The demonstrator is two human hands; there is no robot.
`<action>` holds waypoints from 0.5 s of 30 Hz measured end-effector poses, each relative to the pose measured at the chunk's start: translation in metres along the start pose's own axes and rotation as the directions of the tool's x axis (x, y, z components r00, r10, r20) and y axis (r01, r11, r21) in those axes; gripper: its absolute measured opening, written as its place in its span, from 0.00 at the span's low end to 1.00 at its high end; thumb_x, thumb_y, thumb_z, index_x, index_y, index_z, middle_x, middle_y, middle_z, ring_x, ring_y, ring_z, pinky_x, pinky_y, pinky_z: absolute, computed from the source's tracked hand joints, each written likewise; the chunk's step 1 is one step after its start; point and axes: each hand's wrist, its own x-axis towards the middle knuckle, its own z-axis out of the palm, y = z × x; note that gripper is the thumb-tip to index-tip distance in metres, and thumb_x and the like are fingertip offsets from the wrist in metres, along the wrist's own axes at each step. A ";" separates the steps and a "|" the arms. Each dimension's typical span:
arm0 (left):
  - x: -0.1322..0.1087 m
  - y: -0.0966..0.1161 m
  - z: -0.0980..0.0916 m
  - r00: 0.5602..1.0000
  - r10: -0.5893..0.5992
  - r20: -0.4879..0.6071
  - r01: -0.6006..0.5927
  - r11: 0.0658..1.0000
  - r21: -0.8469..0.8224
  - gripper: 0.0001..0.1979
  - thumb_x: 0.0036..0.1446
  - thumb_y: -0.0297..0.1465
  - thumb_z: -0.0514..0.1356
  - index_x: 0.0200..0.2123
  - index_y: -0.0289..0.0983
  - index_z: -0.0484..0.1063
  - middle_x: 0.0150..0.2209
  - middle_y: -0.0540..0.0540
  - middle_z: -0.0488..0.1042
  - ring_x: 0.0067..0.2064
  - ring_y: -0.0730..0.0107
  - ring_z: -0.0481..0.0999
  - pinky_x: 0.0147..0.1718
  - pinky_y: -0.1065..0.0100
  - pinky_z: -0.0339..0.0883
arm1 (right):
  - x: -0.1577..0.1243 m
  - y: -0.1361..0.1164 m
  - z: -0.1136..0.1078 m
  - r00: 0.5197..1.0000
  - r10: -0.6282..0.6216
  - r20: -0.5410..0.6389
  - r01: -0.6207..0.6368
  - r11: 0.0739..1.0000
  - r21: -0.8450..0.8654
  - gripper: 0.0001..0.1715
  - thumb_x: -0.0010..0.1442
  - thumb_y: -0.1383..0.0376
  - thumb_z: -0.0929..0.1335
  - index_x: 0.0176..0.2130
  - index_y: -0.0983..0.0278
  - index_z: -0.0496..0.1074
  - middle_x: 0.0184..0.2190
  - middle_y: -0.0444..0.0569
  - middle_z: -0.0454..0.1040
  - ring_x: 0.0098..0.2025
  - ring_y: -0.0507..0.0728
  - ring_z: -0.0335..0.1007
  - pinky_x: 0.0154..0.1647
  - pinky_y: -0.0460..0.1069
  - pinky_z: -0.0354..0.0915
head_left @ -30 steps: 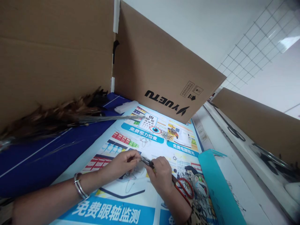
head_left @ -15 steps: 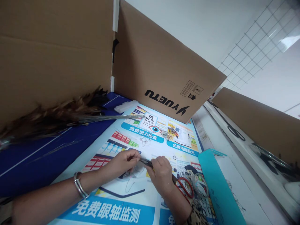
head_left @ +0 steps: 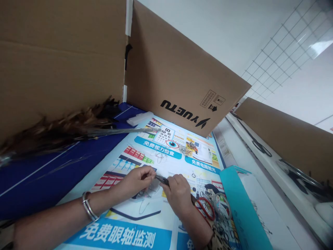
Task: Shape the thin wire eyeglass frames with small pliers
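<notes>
Pinching shut on a tiny piece (head_left: 154,177), the left hand (head_left: 135,180) meets the right hand (head_left: 178,192), whose fingers curl tightly around a dark tool (head_left: 162,179).

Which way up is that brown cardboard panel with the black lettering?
Upside down: the cardboard panel stands on edge, and its YUETU lettering reads inverted.

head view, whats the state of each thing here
left hand, fingertips pinched shut, contents too small to tell
right hand, closed around red-handled tool
red-handled tool, held, tip pointing left
feather duster, lying on blue cloth
cardboard panels, standing upright
poster, lying flat
</notes>
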 end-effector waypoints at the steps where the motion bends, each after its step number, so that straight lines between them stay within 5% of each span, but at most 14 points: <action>1: 0.000 0.000 0.000 1.000 0.002 -0.007 -0.002 1.000 0.007 0.04 0.51 0.30 0.54 0.26 0.38 0.64 0.17 0.58 0.61 0.18 0.76 0.63 0.18 0.75 0.58 | 0.000 0.000 0.000 1.000 -0.002 -0.002 0.002 1.000 -0.006 0.14 0.62 0.57 0.64 0.31 0.64 0.67 0.28 0.49 0.67 0.32 0.56 0.62 0.32 0.50 0.59; 15: -0.002 0.006 -0.001 1.000 -0.016 0.014 0.015 1.000 0.010 0.08 0.52 0.34 0.54 0.24 0.38 0.62 0.18 0.56 0.62 0.18 0.76 0.64 0.19 0.75 0.56 | -0.001 -0.001 0.001 1.000 -0.019 0.020 0.020 1.000 -0.017 0.15 0.62 0.57 0.63 0.28 0.64 0.65 0.27 0.49 0.66 0.31 0.56 0.63 0.30 0.49 0.59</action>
